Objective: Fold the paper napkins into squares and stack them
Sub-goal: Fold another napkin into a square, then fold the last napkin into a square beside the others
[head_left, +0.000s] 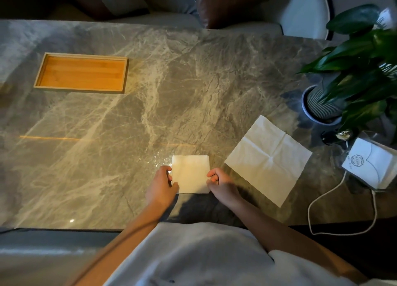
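Observation:
A white paper napkin folded into a square lies on the grey marble table near its front edge. My left hand pinches the square's left edge with curled fingers. My right hand grips its right edge, fingers curled. To the right, an unfolded white napkin with crease lines lies flat and turned at an angle, apart from both hands.
A wooden tray with nothing in it sits at the far left of the table. A potted plant stands at the right edge, with a clear napkin packet and a white cable in front of it.

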